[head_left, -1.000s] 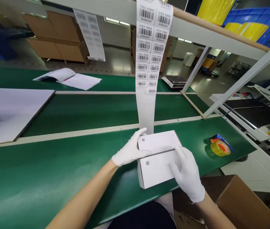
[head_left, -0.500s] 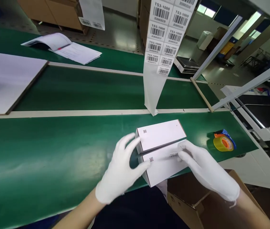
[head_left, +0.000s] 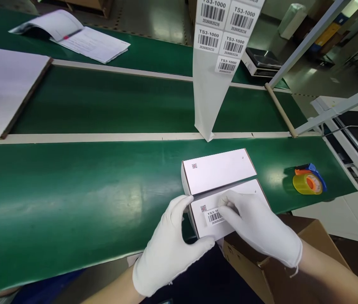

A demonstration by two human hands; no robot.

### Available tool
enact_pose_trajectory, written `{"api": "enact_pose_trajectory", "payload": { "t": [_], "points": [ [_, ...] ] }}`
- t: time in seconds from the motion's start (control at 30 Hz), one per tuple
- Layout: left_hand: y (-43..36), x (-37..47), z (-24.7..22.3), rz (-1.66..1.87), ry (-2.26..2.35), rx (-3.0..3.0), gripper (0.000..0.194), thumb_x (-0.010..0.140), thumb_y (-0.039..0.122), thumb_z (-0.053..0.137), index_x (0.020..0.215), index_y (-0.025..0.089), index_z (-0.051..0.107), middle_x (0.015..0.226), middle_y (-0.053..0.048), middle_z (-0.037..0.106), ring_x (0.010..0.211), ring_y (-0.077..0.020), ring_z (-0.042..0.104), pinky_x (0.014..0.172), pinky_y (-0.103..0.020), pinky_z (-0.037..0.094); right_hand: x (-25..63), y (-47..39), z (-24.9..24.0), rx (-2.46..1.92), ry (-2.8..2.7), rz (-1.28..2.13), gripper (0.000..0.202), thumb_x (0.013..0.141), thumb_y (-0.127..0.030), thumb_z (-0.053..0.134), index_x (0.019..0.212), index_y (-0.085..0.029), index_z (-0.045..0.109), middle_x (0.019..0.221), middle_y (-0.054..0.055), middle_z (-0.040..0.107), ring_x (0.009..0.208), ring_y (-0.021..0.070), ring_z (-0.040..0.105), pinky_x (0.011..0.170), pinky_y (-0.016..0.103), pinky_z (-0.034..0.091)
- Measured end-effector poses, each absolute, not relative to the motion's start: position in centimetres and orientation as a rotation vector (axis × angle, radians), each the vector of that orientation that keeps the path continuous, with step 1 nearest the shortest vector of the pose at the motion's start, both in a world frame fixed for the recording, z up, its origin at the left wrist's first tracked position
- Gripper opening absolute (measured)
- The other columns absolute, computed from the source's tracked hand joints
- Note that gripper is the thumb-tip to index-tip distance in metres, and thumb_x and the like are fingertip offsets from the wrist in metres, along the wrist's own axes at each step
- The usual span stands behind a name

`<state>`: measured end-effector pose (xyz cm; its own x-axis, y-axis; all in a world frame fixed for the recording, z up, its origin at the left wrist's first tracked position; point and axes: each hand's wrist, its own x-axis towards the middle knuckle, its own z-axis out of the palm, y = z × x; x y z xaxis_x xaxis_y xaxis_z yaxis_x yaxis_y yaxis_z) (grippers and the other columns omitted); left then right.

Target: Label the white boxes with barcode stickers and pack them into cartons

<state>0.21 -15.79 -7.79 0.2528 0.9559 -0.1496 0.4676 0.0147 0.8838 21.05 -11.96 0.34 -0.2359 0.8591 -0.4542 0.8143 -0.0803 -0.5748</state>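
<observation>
L hand (head_left: 168, 249) held the near box (head_left: 210, 201) at its left end, fingers grasping it, prob. to steady it on the desk (head_left: 71, 190); R hand (head_left: 258, 219) fingers pinched the label (head_left: 214, 216) atop it (prob. for straight placing), beside the QR code (head_left: 203, 208). Vs. earlier, the label was further left.

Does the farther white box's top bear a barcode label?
No, the farther white box has only a QR code and tiny mark on top.
</observation>
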Motion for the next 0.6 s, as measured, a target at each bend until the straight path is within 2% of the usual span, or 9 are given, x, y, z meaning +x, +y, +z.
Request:
{"api": "enact_pose_trajectory", "payload": {
  "t": [0.17, 0.6],
  "points": [
    [-15.77, 0.11, -7.81, 0.627, 1.359, 1.592, 0.082, 0.076, 0.038, 0.084, 0.145, 0.037, 0.040, 0.140, -0.006, 0.053, 0.117, -0.0300, 0.062, 0.100, -0.050, 0.059, 20.70, -12.11, 0.04, -1.936, -2.164, 1.147, 0.024, 0.096, -0.012, 0.047, 0.074, -0.023, 0.046, 0.066, -0.007, 0.055, 0.061, 0.0125, 0.046, 0.059, 0.026, 0.037],
    [-15.91, -0.15, -8.18, 0.622, 1.353, 1.627, 0.086, 0.075, 0.041, 0.084, 0.148, 0.034, 0.038, 0.144, -0.010, 0.052, 0.124, -0.0341, 0.061, 0.103, -0.054, 0.058, 20.57, -12.26, -0.16, -1.938, -2.235, 1.060, 0.023, 0.097, -0.012, 0.048, 0.077, -0.024, 0.051, 0.067, -0.005, 0.059, 0.061, 0.0144, 0.052, 0.059, 0.029, 0.036]
  ]
}}
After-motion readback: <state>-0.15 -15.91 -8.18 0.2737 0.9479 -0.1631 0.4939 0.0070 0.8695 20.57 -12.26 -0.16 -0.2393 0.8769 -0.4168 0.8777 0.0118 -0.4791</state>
